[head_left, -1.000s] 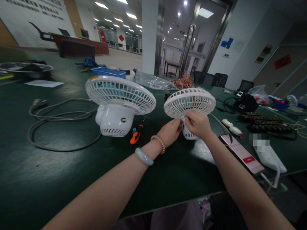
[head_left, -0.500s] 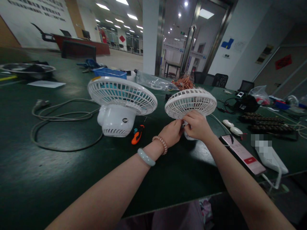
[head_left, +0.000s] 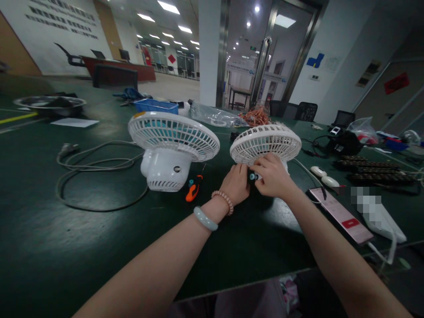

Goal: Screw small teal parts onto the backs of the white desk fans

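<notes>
Two white electric fans rest on the green table with their grilles tilted upward. The smaller right fan [head_left: 266, 142] is in front of my hands, its lower body largely hidden. My right hand [head_left: 273, 176] is closed at its underside, and a small blue-ended piece [head_left: 253, 176] shows between its thumb and fingers. Beside it, my left hand [head_left: 236, 183] has curled fingers near the grille's lower edge; anything inside them is hidden. On the left stands the larger fan [head_left: 167, 170], with a dark round hole in its housing. An orange-and-black screwdriver [head_left: 194, 189] lies by it.
A grey power cord [head_left: 96, 168] loops at left. To the right lie a phone [head_left: 342, 216], white oval pieces [head_left: 324, 176] and a white power strip [head_left: 380, 212]. Farther back are a blue bin [head_left: 155, 106], copper wire [head_left: 256, 117] and a metal bowl [head_left: 49, 104].
My left hand has drawn slightly away from my right, opening a gap between them. The blue-ended piece has come into sight at my right fingers. The whole view has shifted a little.
</notes>
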{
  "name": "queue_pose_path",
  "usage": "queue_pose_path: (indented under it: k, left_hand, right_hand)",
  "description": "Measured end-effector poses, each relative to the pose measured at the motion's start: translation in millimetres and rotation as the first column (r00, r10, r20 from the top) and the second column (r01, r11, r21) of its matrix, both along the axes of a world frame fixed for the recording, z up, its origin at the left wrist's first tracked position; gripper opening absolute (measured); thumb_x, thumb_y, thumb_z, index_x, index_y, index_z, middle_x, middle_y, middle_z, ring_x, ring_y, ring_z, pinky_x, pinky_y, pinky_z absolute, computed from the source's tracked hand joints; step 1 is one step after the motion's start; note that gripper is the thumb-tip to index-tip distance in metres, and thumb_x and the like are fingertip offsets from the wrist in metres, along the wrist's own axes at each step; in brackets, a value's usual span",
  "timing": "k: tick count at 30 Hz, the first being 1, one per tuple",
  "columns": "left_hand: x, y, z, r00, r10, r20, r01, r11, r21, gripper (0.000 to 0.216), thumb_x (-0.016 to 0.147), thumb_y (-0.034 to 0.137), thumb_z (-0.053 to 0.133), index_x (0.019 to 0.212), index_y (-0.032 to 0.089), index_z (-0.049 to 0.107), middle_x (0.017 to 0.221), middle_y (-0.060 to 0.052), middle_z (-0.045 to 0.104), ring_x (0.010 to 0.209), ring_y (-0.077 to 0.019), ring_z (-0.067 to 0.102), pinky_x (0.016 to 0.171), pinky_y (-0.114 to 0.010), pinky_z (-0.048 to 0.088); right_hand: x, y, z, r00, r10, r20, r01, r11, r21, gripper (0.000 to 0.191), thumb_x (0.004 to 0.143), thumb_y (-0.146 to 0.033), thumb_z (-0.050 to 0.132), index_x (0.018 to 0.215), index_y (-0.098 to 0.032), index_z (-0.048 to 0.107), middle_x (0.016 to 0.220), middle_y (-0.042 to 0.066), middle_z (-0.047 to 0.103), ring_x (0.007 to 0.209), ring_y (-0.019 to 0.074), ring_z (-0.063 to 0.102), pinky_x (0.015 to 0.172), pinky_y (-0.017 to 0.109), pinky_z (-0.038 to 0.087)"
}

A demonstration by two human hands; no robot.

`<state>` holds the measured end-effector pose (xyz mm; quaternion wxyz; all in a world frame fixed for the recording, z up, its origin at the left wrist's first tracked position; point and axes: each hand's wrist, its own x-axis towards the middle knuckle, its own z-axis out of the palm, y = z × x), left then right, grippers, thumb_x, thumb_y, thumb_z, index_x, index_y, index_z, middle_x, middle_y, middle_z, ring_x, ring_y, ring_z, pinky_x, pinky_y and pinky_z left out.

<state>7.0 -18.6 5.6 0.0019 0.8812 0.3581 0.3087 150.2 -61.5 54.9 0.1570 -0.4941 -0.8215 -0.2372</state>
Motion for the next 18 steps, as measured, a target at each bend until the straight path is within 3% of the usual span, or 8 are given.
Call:
queue_pose_path:
  k: [3, 7, 10, 12, 14, 16, 18]
  left_hand:
    - [0.4, -9.9, 7.3, 0.991, 0.114, -0.067, -0.115, 0.993, -0.010, 0.028, 0.069, 0.010, 0.047, 0.096, 0.014, 0.043, 0.097, -0.011, 0.050, 0.087, -0.0220, 0.051, 0.072, -0.035, 0.047]
    - [-9.7, -44.6, 37.6, 0.958, 0.240, -0.156, -0.243, 0.970, -0.004, 0.026, 0.073, 0.011, 0.043, 0.099, 0.015, 0.044, 0.099, -0.010, 0.050, 0.083, -0.0207, 0.052, 0.062, -0.031, 0.046]
    - [-42.5, -82.6, 64.0, 0.955, 0.279, -0.101, -0.279, 0.960, 0.019, 0.019, 0.077, 0.018, 0.043, 0.095, 0.016, 0.048, 0.095, -0.008, 0.052, 0.086, -0.0194, 0.052, 0.071, -0.030, 0.046]
    - [-82.3, -108.0, 73.1, 0.936, 0.351, -0.009, -0.350, 0.936, 0.045, 0.022, 0.079, 0.024, 0.043, 0.100, 0.017, 0.048, 0.096, -0.006, 0.054, 0.091, -0.0179, 0.051, 0.080, -0.030, 0.044]
    - [-135.1, -128.6, 72.4, 0.847, 0.525, 0.080, -0.531, 0.841, 0.104, 0.024, 0.079, 0.028, 0.044, 0.099, 0.017, 0.049, 0.095, -0.006, 0.054, 0.092, -0.0184, 0.051, 0.083, -0.031, 0.042]
    - [-194.2, -141.4, 64.3, 0.670, 0.733, 0.117, -0.740, 0.648, 0.180, 0.025, 0.078, 0.030, 0.044, 0.097, 0.016, 0.052, 0.095, -0.007, 0.055, 0.095, -0.0208, 0.049, 0.089, -0.035, 0.038]
    - [-250.4, -146.9, 53.4, 0.476, 0.873, 0.109, -0.867, 0.445, 0.224, 0.031, 0.079, 0.031, 0.041, 0.104, 0.016, 0.052, 0.104, -0.009, 0.054, 0.104, -0.0241, 0.046, 0.097, -0.043, 0.029]
  right_hand:
    - [-1.5, -3.9, -0.9, 0.999, -0.028, 0.037, 0.029, 0.999, -0.033, 0.023, 0.063, -0.021, 0.054, 0.083, -0.018, 0.065, 0.092, 0.008, 0.056, 0.092, 0.0271, 0.036, 0.077, 0.039, 0.028]
    - [-1.0, -7.5, -4.7, 0.997, -0.043, 0.063, 0.046, 0.998, -0.052, 0.021, 0.068, -0.030, 0.054, 0.081, -0.018, 0.065, 0.099, 0.008, 0.056, 0.094, 0.0273, 0.035, 0.078, 0.041, 0.025]
    - [1.9, -7.9, -8.9, 0.995, -0.046, 0.084, 0.049, 0.998, -0.037, 0.020, 0.071, -0.030, 0.051, 0.079, -0.018, 0.066, 0.099, 0.007, 0.057, 0.093, 0.0268, 0.036, 0.077, 0.040, 0.024]
    - [4.3, -7.4, -11.7, 0.995, -0.035, 0.098, 0.037, 0.999, -0.028, 0.019, 0.072, -0.029, 0.051, 0.077, -0.018, 0.066, 0.097, 0.007, 0.057, 0.092, 0.0262, 0.037, 0.076, 0.039, 0.024]
    - [6.5, -6.8, -13.9, 0.993, -0.021, 0.113, 0.023, 1.000, -0.019, 0.020, 0.072, -0.030, 0.051, 0.076, -0.018, 0.066, 0.096, 0.007, 0.058, 0.091, 0.0259, 0.037, 0.074, 0.038, 0.024]
    - [8.0, -6.0, -15.6, 0.992, -0.015, 0.122, 0.016, 1.000, -0.009, 0.020, 0.072, -0.031, 0.051, 0.076, -0.019, 0.066, 0.096, 0.006, 0.058, 0.091, 0.0258, 0.038, 0.073, 0.038, 0.023]
    - [8.9, -5.2, -16.8, 0.992, -0.016, 0.127, 0.016, 1.000, 0.002, 0.021, 0.072, -0.032, 0.050, 0.076, -0.019, 0.066, 0.096, 0.006, 0.058, 0.090, 0.0259, 0.038, 0.073, 0.038, 0.023]
